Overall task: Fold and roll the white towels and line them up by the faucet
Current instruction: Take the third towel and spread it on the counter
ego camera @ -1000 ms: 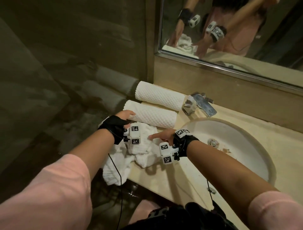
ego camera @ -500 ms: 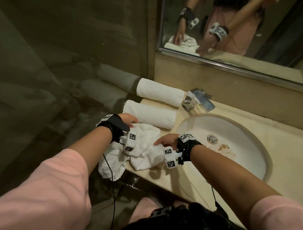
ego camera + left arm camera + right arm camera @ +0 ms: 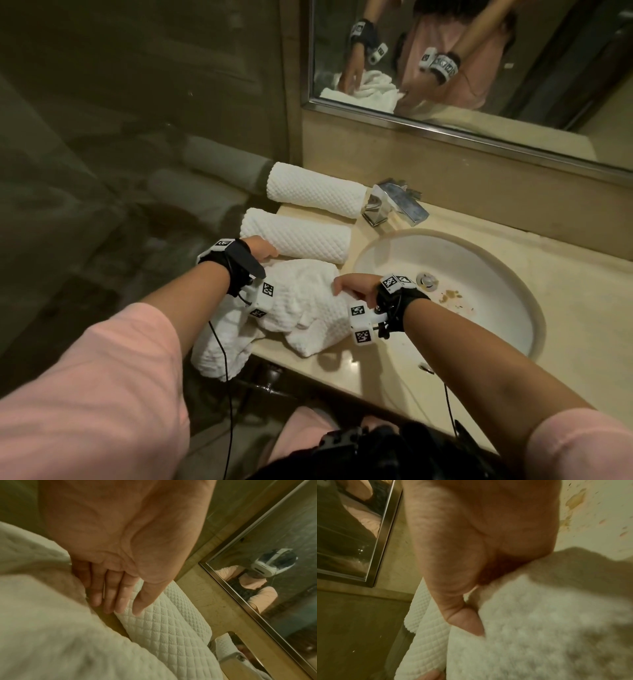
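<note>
From the head view, a crumpled towel (image 3: 301,308) lies at the table's (image 3: 359,370) front edge, one end drooping over it. Two rolled towels (image 3: 298,240) lie behind it beside the faucet (image 3: 394,204), the sink (image 3: 479,342) to the right. The left hand (image 3: 262,248) sits at the gap between the crumpled towel and the nearer roll.

The left wrist view shows straight fingers (image 3: 109,595) reaching into that narrow gap.

In the right wrist view, the right hand (image 3: 471,563) pinches the crumpled towel's fabric.
</note>
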